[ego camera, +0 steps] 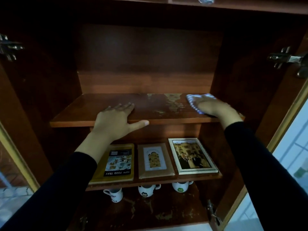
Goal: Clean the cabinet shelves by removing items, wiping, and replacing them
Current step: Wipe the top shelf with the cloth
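We are pressing the cloth (194, 99) under our flat right grip (215, 108), left grip (114, 118) resting released on the shelf (78, 111)

Blue-and-white striped cloth (194, 99): flat, near right edge of upper reddish-brown wooden shelf (83, 110), veneer worn. Middle shelf (150, 183): yellow food-tray box (116, 162), brown flat packet (155, 160), silver-framed photo (191, 155), lying flat along front edge.
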Demonstrator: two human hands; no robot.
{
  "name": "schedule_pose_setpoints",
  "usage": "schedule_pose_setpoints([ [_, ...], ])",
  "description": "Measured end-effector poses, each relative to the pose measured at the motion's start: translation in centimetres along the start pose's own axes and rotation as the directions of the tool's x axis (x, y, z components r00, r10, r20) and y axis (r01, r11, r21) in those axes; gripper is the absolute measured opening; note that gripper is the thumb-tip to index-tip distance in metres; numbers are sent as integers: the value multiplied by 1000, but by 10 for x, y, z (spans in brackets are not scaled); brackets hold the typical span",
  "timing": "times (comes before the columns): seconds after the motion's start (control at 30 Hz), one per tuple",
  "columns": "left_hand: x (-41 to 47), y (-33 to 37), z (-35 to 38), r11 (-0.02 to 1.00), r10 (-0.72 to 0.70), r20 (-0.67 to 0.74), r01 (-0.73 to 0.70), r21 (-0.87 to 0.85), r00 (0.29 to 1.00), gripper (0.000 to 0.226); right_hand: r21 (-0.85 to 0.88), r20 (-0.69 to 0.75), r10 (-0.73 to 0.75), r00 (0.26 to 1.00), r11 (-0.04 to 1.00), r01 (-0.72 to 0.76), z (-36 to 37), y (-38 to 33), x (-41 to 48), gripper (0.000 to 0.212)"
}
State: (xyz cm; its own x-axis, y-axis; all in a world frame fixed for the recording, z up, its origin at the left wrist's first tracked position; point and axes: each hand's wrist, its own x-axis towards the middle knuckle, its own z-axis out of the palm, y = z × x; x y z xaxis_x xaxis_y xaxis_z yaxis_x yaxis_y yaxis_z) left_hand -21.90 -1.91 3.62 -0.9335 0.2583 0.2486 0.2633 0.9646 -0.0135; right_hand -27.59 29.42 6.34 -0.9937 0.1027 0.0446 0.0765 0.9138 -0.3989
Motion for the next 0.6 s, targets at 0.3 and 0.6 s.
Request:
schedule_pose_setpoints([
  [0.3, 2, 0, 4, 1000, -2, -14, 2, 29, 1000, 112, -142, 10, -95, 995, 985, 95, 21, -61, 21, 44],
  [0.6, 2, 0, 4, 999, -8, -3, 8, 37, 1000, 106, -48, -20, -51, 998, 998, 50, 6, -3, 24, 54],
])
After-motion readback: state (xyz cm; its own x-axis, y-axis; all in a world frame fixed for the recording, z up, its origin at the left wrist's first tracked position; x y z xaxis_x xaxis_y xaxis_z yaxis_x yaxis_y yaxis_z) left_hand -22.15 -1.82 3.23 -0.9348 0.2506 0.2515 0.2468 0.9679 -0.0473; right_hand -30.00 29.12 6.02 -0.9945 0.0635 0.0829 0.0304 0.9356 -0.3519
